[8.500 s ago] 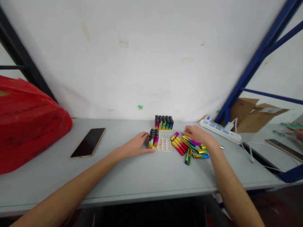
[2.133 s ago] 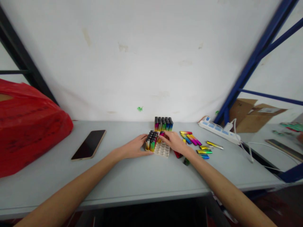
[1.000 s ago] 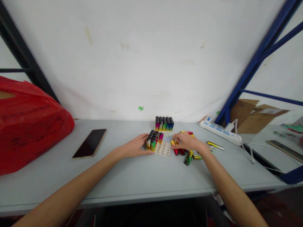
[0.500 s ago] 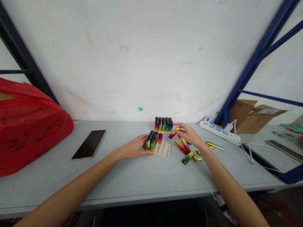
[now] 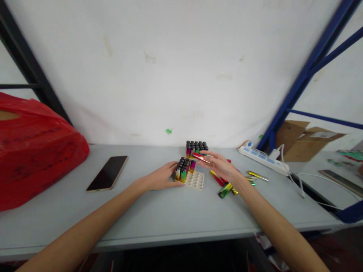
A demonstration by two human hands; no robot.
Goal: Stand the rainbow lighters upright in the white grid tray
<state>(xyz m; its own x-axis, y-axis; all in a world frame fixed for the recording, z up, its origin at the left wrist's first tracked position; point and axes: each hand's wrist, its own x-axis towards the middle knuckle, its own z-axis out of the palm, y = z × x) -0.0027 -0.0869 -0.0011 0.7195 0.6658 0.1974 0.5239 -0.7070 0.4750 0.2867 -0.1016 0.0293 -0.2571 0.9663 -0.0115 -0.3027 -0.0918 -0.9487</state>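
A pale tray (image 5: 195, 181) with round sockets stands on the table, its left part filled with upright lighters (image 5: 183, 174) with black tops. My left hand (image 5: 160, 177) grips the tray's left side, thumb along the front edge and fingers curled behind. Above the tray's right rear, my right hand (image 5: 220, 166) pinches a red and gold lighter (image 5: 200, 157), held tilted close to horizontal. Behind it stands a full block of upright lighters (image 5: 196, 146), partly covered by the held one. Loose lighters (image 5: 225, 190) in green, gold and red lie under and beside my right forearm.
A phone (image 5: 107, 173) lies to the left, near a red plastic bag (image 5: 39, 151). On the right are a white power strip (image 5: 263, 158) with cables, a gold lighter-like piece (image 5: 258, 176), a cardboard box (image 5: 306, 141) and a blue metal frame (image 5: 295, 83).
My right hand has moved left with the red lighter, from beside the rear block to above the tray. The lighter's tilt has turned over. My left hand stays put.
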